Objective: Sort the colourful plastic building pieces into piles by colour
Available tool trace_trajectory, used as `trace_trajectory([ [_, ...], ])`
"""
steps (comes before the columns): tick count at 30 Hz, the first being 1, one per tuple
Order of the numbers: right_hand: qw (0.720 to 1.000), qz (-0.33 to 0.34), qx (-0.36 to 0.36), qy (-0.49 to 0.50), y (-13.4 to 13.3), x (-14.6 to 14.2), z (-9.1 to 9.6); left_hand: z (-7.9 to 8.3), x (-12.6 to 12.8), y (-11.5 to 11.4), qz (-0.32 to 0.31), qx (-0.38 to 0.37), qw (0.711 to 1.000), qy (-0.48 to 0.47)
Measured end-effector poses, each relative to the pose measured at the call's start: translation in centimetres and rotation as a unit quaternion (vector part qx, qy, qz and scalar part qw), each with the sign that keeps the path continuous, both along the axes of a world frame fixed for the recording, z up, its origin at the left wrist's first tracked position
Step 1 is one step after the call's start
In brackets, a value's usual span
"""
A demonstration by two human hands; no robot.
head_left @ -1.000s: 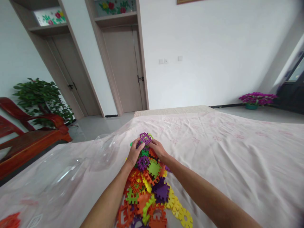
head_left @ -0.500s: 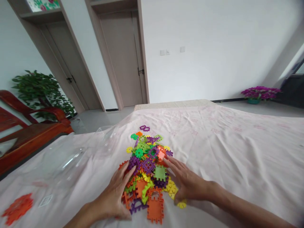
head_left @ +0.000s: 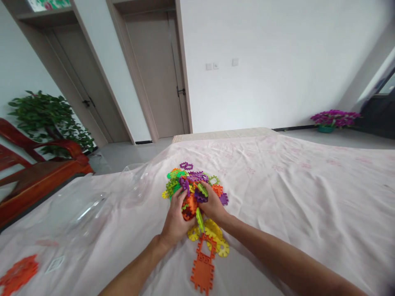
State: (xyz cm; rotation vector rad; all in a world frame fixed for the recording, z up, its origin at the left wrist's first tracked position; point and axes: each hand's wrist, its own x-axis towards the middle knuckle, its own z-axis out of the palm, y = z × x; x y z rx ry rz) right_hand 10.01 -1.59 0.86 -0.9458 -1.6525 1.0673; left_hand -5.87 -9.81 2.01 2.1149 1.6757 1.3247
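A pile of interlocking plastic building pieces (head_left: 197, 176) in purple, green, orange and yellow lies on the pink-patterned cloth. My left hand (head_left: 177, 218) wraps round a clump of them from the left, its fingertips by a tilted purple piece (head_left: 184, 184). From the right, my right hand (head_left: 212, 204) closes on the same clump, which includes orange pieces (head_left: 190, 202). Below the palms a light green piece (head_left: 200, 220) stands on edge. Yellow flower-shaped discs (head_left: 222, 248) and a joined pair of orange pieces (head_left: 203, 273) lie nearer me. Some fingers are hidden.
Left of the pile lies a clear plastic bag (head_left: 82, 209); red-orange pieces (head_left: 20, 271) are at the lower left. A wooden armchair (head_left: 61, 152) and a leafy plant (head_left: 51, 121) stand beyond. Purple flowers (head_left: 335, 118) sit by the far wall.
Both hands have moved inward and away from me, closing on the pieces and bunching them farther back. The orange pair and yellow discs stay in front, more exposed.
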Motion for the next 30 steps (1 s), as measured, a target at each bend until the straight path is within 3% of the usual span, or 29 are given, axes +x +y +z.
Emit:
trace_trajectory([
  [2,0.998,0.019,-0.055,0.033,1.4,-0.7,1.5,1.2,-0.3,2.1,0.016,0.023,0.999,-0.037],
  [4,0.996,0.043,-0.067,0.028,2.7,-0.9,3.4,2.3,-1.2,4.0,0.027,0.012,0.997,-0.068],
  [7,0.997,0.052,-0.016,-0.052,4.1,-0.1,6.0,3.5,-2.7,5.5,0.004,-0.043,0.996,-0.083],
  [10,0.985,0.048,0.067,-0.154,4.1,2.4,7.1,3.7,-3.7,3.9,0.005,-0.098,0.995,-0.024],
  [13,0.963,0.104,0.129,-0.213,2.2,6.2,6.5,2.5,-4.1,-0.8,-0.011,-0.125,0.991,0.052],
  [16,0.939,0.186,0.124,-0.262,-0.9,9.8,4.9,0.2,-3.8,-6.2,-0.046,-0.158,0.979,0.119],
  [19,0.919,0.218,0.106,-0.309,-3.9,11.6,3.5,-2.1,-3.0,-9.4,-0.092,-0.186,0.966,0.155],
  [21,0.913,0.207,0.104,-0.335,-5.1,11.3,3.1,-3.0,-2.2,-9.6,-0.086,-0.185,0.966,0.158],
  [24,0.915,0.186,0.105,-0.343,-5.7,9.3,3.0,-3.5,-0.9,-8.0,-0.049,-0.169,0.974,0.140],
  [30,0.951,0.155,0.103,-0.245,-4.6,5.0,1.9,-2.9,2.1,-3.8,-0.037,-0.135,0.988,0.061],
])
